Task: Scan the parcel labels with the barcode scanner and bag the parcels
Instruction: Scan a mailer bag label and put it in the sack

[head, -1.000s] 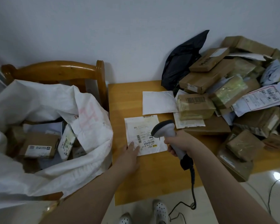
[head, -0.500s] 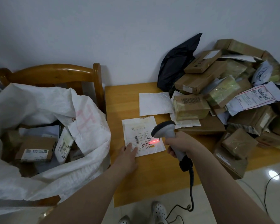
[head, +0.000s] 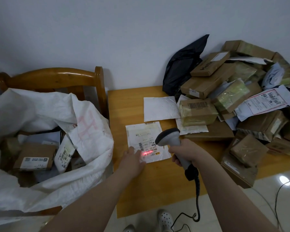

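Light from the scanner shows as a red streak [head: 143,154] on the lower left part of the label [head: 149,148], right at the fingertips of the left hand [head: 132,160]. That hand lies flat with its fingers straight, pressing the near left corner of a flat white parcel [head: 137,131] onto the wooden table [head: 157,190]; it grips nothing. The right hand [head: 182,152] is curled firmly round the handle of the barcode scanner [head: 170,138], whose grey head hovers above the parcel's right edge and tilts down toward the label (its print is too small to read). A dark cable [head: 197,195] hangs from the handle past the table's near edge. Just behind the parcel lies a second white mailer [head: 160,106], blank side up. To the right, a heap of boxes and mailers [head: 208,84] covers that end of the table, with a black plastic bag [head: 182,66] against the wall. On the left, a large white sack [head: 40,111] sits open on a wooden chair [head: 57,77], with labelled parcels [head: 35,158] inside.
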